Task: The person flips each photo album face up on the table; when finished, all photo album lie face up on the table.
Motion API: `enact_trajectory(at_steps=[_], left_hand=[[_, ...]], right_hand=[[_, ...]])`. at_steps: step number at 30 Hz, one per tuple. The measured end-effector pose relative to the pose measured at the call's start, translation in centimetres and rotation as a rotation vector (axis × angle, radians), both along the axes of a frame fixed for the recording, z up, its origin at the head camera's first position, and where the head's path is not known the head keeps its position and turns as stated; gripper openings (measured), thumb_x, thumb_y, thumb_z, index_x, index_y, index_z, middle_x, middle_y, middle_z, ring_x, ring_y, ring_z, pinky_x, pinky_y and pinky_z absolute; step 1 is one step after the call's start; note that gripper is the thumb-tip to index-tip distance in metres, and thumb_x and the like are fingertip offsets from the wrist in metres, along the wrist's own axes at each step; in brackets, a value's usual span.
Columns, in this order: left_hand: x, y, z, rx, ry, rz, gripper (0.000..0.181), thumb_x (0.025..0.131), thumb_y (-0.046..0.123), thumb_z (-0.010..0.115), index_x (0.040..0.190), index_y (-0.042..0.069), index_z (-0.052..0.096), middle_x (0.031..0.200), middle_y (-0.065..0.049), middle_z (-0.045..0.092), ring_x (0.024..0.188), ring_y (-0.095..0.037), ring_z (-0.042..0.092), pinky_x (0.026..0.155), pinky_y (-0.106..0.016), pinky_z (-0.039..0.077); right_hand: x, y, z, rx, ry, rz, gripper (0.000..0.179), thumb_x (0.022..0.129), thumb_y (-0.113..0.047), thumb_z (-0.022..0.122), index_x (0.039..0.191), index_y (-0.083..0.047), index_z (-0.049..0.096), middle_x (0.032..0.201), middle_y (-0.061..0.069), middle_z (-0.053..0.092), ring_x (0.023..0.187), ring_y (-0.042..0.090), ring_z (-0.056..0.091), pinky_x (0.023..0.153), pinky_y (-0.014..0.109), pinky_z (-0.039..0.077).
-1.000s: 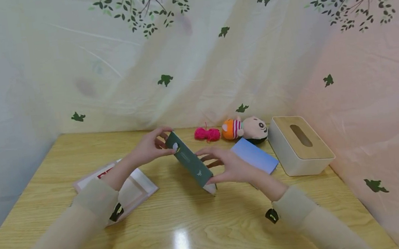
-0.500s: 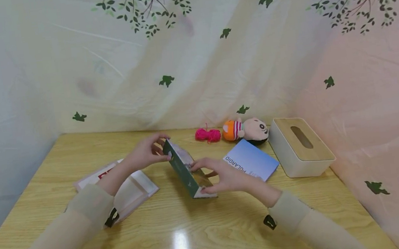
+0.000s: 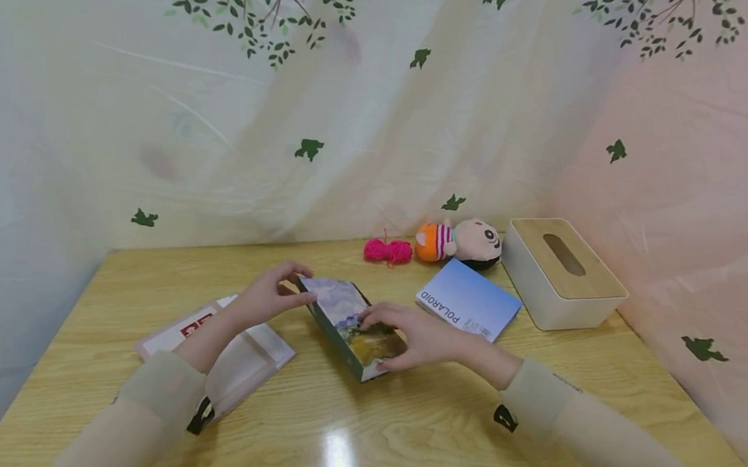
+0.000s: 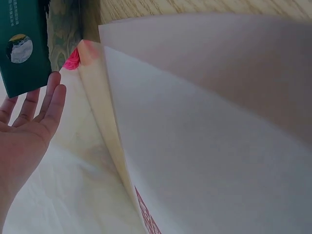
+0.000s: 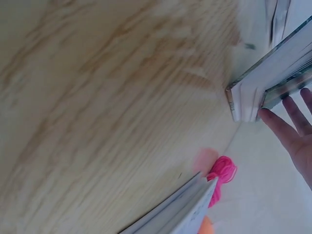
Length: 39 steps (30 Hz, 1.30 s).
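A thick book (image 3: 336,298) with a painted landscape cover and a dark green spine lies tilted between both hands in the head view. My left hand (image 3: 268,297) holds its far left corner, thumb by the cover's edge. In the left wrist view, the fingers of that left hand (image 4: 31,126) touch the end of the green book (image 4: 22,63). My right hand (image 3: 421,334) grips the near right part, with fingertips on the cover and thumb at the near edge. White page edges of the book (image 5: 248,97) face the right wrist view, beside the right hand (image 5: 297,134).
Under the left forearm lies a flat white sleeve (image 3: 253,361) with red print. A blue booklet (image 3: 473,299) marked POLAROID lies to the right. Behind are pink yarn (image 3: 387,250), a plush doll (image 3: 476,240) and a white tissue box (image 3: 563,265) with a wooden lid.
The book has rotated from showing its green spine to showing its painted cover, and has come lower and nearer. Both hands moved with it, and the right hand slid over onto the cover.
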<state>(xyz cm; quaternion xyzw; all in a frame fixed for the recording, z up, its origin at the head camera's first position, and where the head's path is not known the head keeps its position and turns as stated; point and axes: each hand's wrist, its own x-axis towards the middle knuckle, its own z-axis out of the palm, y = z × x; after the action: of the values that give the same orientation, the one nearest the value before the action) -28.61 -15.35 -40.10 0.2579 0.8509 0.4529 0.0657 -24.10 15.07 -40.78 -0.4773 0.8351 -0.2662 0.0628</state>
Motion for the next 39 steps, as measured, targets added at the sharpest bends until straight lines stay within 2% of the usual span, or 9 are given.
enact_trajectory(at_steps=[6,11,20,29,34,39], left_hand=[[0.1,-0.1,-0.2,-0.040,0.011,-0.036,0.038,0.089,0.031,0.066,0.117,0.006,0.056,0.110,-0.010,0.058,0.097,-0.022,0.061,0.085,-0.038,0.052],[-0.1,-0.2,-0.6,-0.077,0.026,-0.062,0.038,0.089,0.030,0.065,0.116,0.003,0.058,0.112,-0.011,0.056,0.106,-0.024,0.052,0.088,-0.039,0.051],[-0.4,-0.6,-1.0,-0.092,-0.027,-0.079,0.035,0.087,0.020,0.069,0.114,-0.001,0.059,0.109,-0.014,0.059,0.104,-0.027,0.057,0.089,-0.039,0.051],[-0.4,-0.7,-1.2,-0.270,-0.037,-0.081,0.038,0.084,0.024,0.071,0.116,0.006,0.060,0.109,-0.011,0.058,0.102,-0.026,0.056,0.089,-0.040,0.050],[-0.5,-0.9,-1.4,-0.300,-0.056,-0.093,0.040,0.084,0.026,0.072,0.117,0.008,0.059,0.110,-0.013,0.058,0.103,-0.028,0.057,0.091,-0.043,0.048],[-0.2,-1.0,-1.2,-0.329,-0.037,-0.117,0.041,0.083,0.024,0.072,0.117,0.007,0.058,0.110,-0.016,0.060,0.103,-0.030,0.057,0.091,-0.046,0.046]], right_hand=[[-0.7,0.5,-0.9,0.055,-0.026,-0.042,0.061,0.079,-0.041,0.074,0.131,-0.021,0.050,0.143,-0.001,0.042,0.133,0.017,0.037,0.108,0.041,0.034],[-1.2,0.6,-1.4,0.060,-0.031,-0.038,0.062,0.078,-0.041,0.075,0.132,-0.021,0.051,0.146,0.000,0.040,0.136,0.021,0.033,0.110,0.047,0.030],[-1.9,0.0,-2.1,0.088,-0.011,-0.023,0.061,0.077,-0.042,0.076,0.130,-0.023,0.053,0.146,-0.001,0.038,0.136,0.019,0.032,0.108,0.042,0.034],[-1.9,-0.3,-2.5,0.138,0.007,-0.001,0.062,0.075,-0.042,0.078,0.129,-0.021,0.054,0.145,0.000,0.040,0.132,0.018,0.034,0.108,0.038,0.034],[-1.7,-0.5,-2.5,0.159,0.029,0.015,0.063,0.075,-0.042,0.078,0.130,-0.021,0.054,0.145,0.000,0.039,0.133,0.019,0.034,0.109,0.040,0.033],[-1.5,-0.8,-2.5,0.186,0.059,0.037,0.066,0.076,-0.045,0.076,0.133,-0.021,0.052,0.147,0.001,0.038,0.135,0.020,0.033,0.108,0.045,0.033]])
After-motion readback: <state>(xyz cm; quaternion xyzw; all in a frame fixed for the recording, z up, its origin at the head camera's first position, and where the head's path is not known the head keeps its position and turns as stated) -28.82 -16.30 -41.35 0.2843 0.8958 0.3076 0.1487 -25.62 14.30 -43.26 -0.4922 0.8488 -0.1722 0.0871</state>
